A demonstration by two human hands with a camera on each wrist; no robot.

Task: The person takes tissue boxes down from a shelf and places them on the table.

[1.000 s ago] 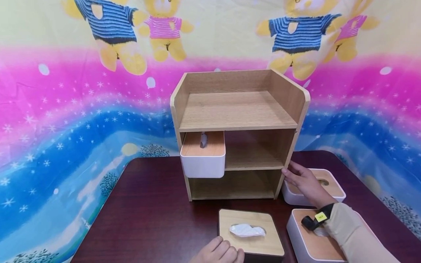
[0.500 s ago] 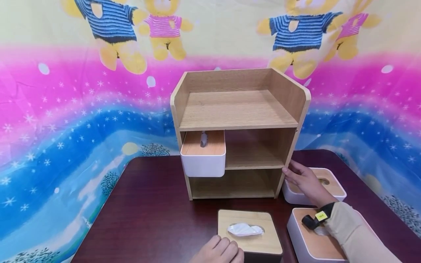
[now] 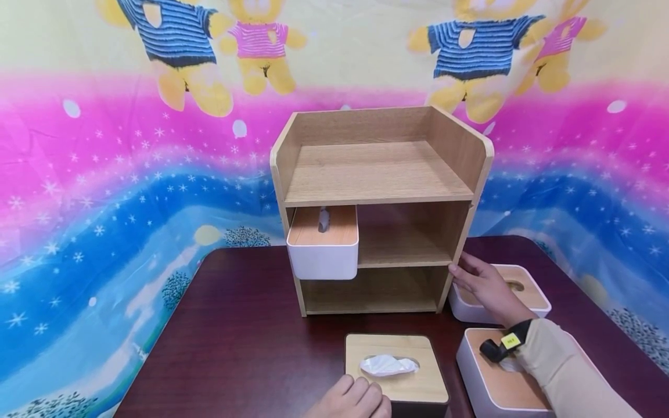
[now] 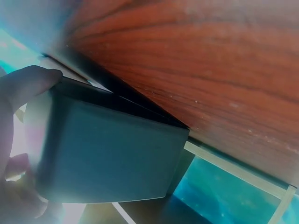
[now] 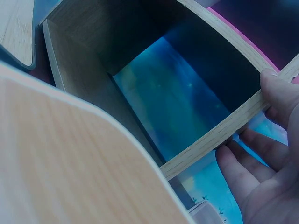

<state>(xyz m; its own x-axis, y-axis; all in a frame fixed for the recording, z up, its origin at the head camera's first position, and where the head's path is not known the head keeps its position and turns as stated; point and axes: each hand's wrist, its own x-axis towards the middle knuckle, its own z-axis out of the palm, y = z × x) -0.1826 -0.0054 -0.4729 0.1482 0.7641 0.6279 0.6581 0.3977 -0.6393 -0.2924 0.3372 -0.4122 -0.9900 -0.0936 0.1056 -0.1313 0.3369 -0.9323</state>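
Note:
My left hand (image 3: 355,397) grips the near left corner of a tissue box (image 3: 434,374) with a pale wooden lid, dark sides and a white tissue in its slot. In the left wrist view the thumb (image 4: 32,81) lies along the upper edge of its dark wall (image 4: 112,149). My right hand (image 3: 483,287) holds the right side panel of a wooden shelf (image 3: 376,174). Its thumb (image 5: 280,93) presses the panel's front edge and the other fingers lie along the outside. On the middle tier, at the left, a white tissue box (image 3: 324,261) juts out past the front.
Right of the shelf stands a white tissue box (image 3: 528,276) with a wooden lid, partly behind my right hand. A larger white one (image 3: 475,371) sits nearer, below my right forearm. All are on a dark red-brown table (image 3: 230,348), before a printed cloth backdrop (image 3: 125,145).
The dark tissue box in my left hand has shifted very slightly to the left. My right hand keeps its hold on the shelf panel.

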